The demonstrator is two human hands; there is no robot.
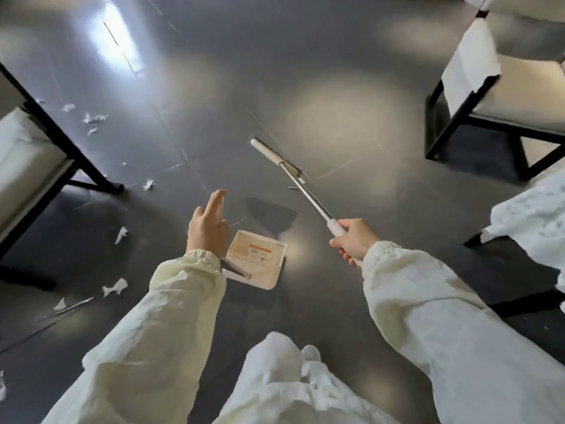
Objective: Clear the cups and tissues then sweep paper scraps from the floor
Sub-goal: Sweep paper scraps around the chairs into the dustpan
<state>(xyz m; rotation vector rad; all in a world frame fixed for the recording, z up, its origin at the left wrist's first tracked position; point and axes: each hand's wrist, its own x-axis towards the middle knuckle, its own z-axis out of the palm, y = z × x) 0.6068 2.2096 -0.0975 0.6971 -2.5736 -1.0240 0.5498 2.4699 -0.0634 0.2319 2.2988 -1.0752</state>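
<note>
We judge the sweeping to be barely begun. Paper scraps (120, 234) lie scattered over the dark floor (336, 87) from roughly seven to ten o'clock of the person, most of them near the black-framed seat (46, 130) at nine o'clock, and none has been gathered into a pile. No cups or tissues show here, so we cannot say from this view whether that part is finished. A white sheet hangs over the chair (452, 123) at two o'clock. The right hand (354, 240) is wrapped firmly round the white grip of the broom (308, 194), whose shaft runs up towards twelve o'clock, with the head set low over the floor well away from the scraps. We cannot tell whether the bristles touch. The left hand (208, 228) holds nothing: its fingers are straight and together, raised just to the nine o'clock side of the dustpan (263, 275). The dustpan, the only container in sight, lies on the floor between the two hands, and its handle runs under the left sleeve. Its tray shows an orange-striped label and looks empty of paper, though fine bits would be hard to make out at this size. What is left, as we see it, is to carry the broom to the left, draw the scraps together and load the pan.
</note>
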